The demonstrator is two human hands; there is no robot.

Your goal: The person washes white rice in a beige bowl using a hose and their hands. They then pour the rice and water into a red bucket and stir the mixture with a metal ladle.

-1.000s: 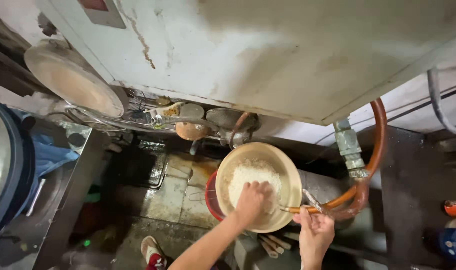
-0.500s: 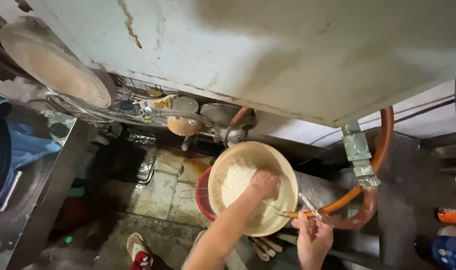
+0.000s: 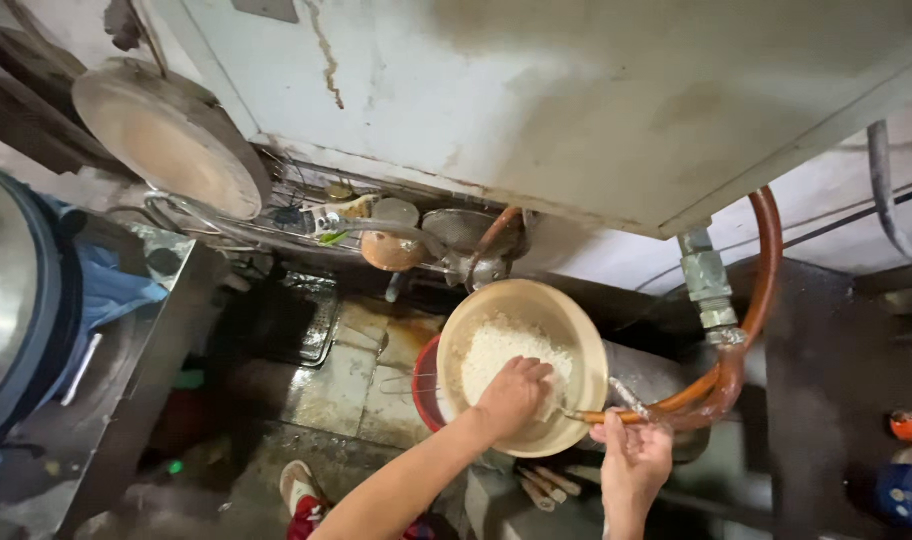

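A beige round bowl [image 3: 576,330] holds wet white rice [image 3: 496,345] and rests over a red basin [image 3: 425,390]. My left hand [image 3: 511,395] reaches in from the lower left, its fingers curled down into the rice at the near side of the bowl. My right hand [image 3: 633,462] is just right of the bowl's rim. Its fingers grip the thin end of an orange hose [image 3: 766,260], whose tip points into the bowl. The hose curves up to a metal fitting [image 3: 706,285].
A large white metal cabinet [image 3: 536,90] overhangs the area. A round pan [image 3: 166,135] leans at the upper left above a big steel pot [image 3: 1,300]. Small ladles and bowls [image 3: 391,245] hang behind. Below are wet floor tiles [image 3: 346,380] and my shoe [image 3: 301,490].
My left hand has shifted around inside the bowl, working through the rice. My right hand has stayed at the hose end. The view has drifted slightly.
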